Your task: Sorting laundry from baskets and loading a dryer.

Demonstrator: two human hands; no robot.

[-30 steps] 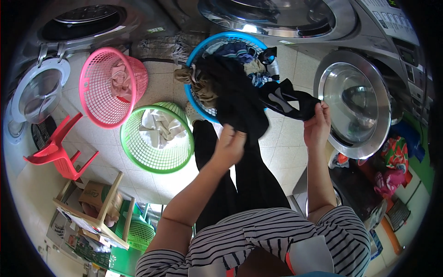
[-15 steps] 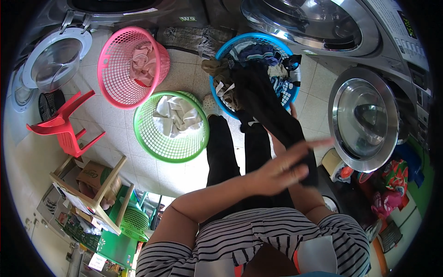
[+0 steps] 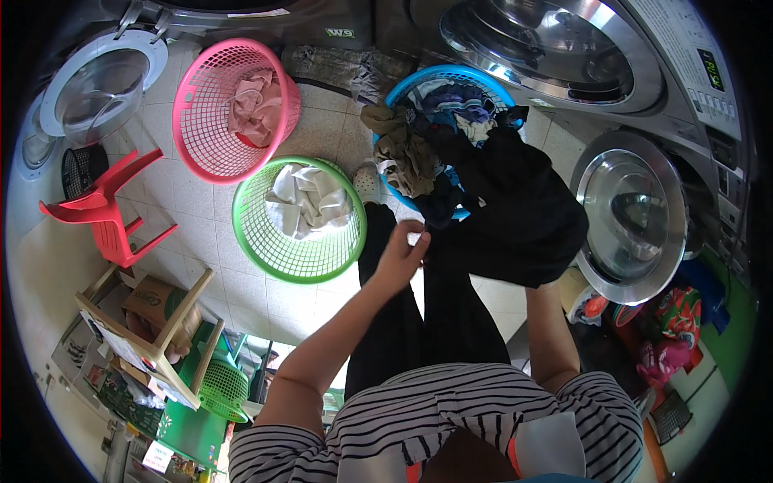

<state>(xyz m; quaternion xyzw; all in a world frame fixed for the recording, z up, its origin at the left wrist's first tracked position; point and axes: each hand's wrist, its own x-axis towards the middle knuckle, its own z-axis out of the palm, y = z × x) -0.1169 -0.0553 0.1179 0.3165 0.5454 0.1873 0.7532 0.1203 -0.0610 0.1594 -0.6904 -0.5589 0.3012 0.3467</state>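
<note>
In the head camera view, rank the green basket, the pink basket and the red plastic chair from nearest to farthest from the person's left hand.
1. Green basket, just left of the left hand, holding pale cloth.
2. Pink basket, up and to the left, beyond the green one.
3. Red plastic chair, far left, by the open washer door.

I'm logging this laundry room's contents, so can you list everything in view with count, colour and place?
Basket: one, pink, upper left, holding cloth.
Basket: one, green, centre, holding white cloth.
Basket: one, blue, upper centre, heaped with clothes.
Black garment: one, over the right hand.
Washer doors: two open, silver right, white upper left.
Chair: one, red, left.
Wooden stool: one, lower left, with a cardboard box.
Left hand: empty, by the garment's edge.
Right hand: hidden under the garment.
</note>
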